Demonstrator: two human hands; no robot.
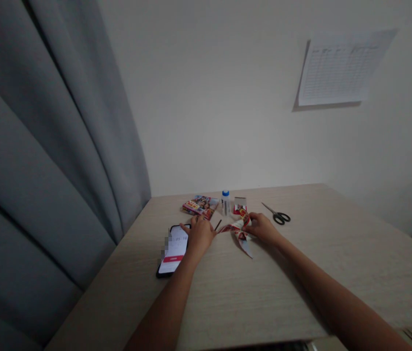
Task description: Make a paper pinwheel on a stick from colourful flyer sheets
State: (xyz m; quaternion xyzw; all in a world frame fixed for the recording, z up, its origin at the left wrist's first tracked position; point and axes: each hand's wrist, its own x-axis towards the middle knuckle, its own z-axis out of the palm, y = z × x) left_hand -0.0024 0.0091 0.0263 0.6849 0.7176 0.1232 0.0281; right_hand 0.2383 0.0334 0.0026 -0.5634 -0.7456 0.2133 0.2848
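Note:
Strips of printed red, white and yellow paper (242, 238), curled and folded into a pinwheel-like shape, lie at the middle of the table. My right hand (263, 229) pinches the folded paper at its right side. To the left, my left hand (200, 235) is low over the table with its fingers apart, between the phone and the paper. Its thumb is at the paper's left tip; whether they touch, I cannot tell. A short, dark thin stick (218, 224) shows just beyond that thumb. The phone (173, 251) shows a lit screen, partly covered by my left forearm.
Behind my hands are a stack of colourful printed booklets (200, 204), a blue-capped glue bottle (225, 203) and a small printed piece (240, 204). Black-handled scissors (279, 216) lie at right. A grey curtain (63, 146) borders the wooden table (228, 302); a wall stands behind.

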